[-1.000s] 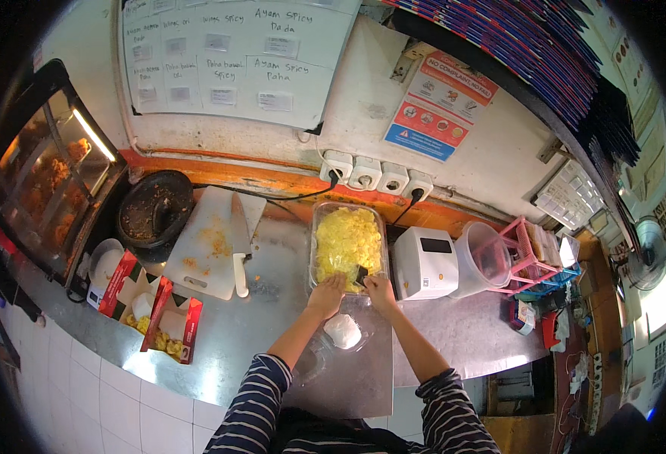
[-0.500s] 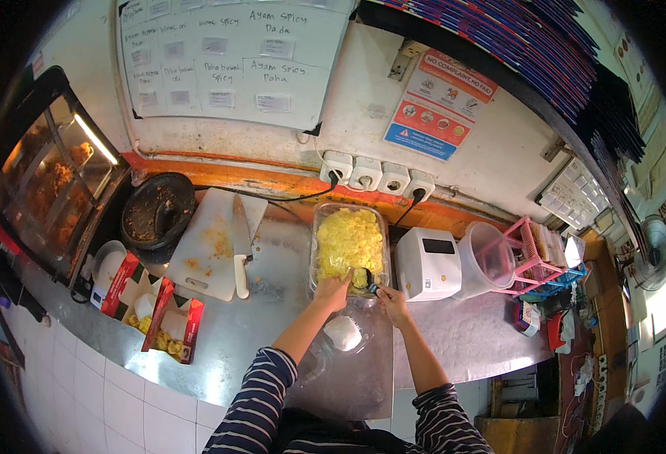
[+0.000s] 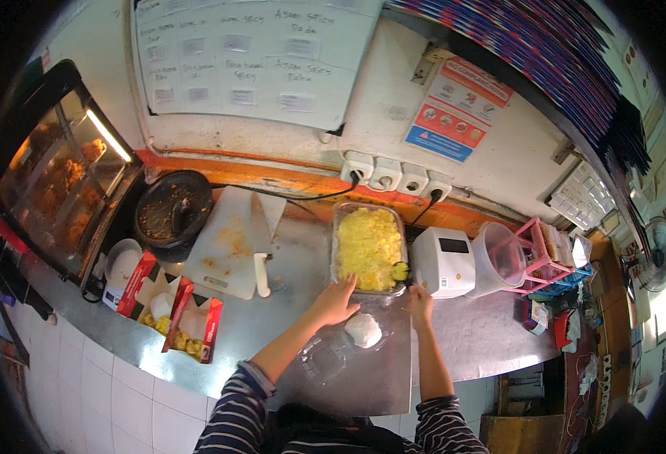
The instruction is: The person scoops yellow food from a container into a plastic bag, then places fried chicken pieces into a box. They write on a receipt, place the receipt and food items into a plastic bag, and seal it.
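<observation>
Lying nearest, beyond the person's striped sleeves (image 3: 231,412), is a piece of clear plastic (image 3: 323,359) on the metal counter (image 3: 272,325), with a white rounded mound (image 3: 363,331) just past it. Farther on, the left hand (image 3: 337,301) is spread with nothing grasped, its fingertips at the front left of the clear tub (image 3: 335,227); whether they touch the rim or the food cannot be told. The right hand (image 3: 421,303) is closed around the handle of a black spoon (image 3: 409,278), which bears a bit of yellow food at the tub's front right corner.

Half a second ago the two hands met close together at the front of the tub, with the spoon between them. Now they have parted: the spoon has moved rightward, and the right hand alone supports it and its load, leaving the left free. The main heap of yellow food (image 3: 368,246) stays in the tub.

Left of the tub stand open red boxes (image 3: 210,331) with yellow pieces inside, then a cutting board (image 3: 223,234) and a white-handled knife (image 3: 262,274); a white machine (image 3: 445,265) stands to the right. Wall sockets (image 3: 386,174) and a whiteboard (image 3: 250,60) lie behind.
</observation>
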A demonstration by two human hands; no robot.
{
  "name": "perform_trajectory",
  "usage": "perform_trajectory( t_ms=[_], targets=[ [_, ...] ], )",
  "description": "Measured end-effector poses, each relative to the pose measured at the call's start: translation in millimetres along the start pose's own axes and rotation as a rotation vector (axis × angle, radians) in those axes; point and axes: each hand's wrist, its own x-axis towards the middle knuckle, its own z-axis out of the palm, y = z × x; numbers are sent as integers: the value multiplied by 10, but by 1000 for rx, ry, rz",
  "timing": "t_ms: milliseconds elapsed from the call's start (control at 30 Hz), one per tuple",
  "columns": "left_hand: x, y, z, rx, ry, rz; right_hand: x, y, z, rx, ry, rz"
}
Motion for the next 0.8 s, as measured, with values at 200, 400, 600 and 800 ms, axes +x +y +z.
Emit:
perform_trajectory(
  t_ms=[200, 400, 600, 800],
  targets=[
    [-1730, -199, -1239, 36, 429, 31, -332, -583, 2, 200, 10, 232],
    [-3359, -1232, -2192, 214, 673, -491, -1480, -1693, 1113, 404, -576, 363],
    [-4004, -2075, -2015, 207, 242, -606, -3047, -2377, 2540, 444, -979, 755],
    [-4210, -2466, -1744, 220, 502, -386, -4223, -2488, 3611, 783, -829, 907]
  ],
)
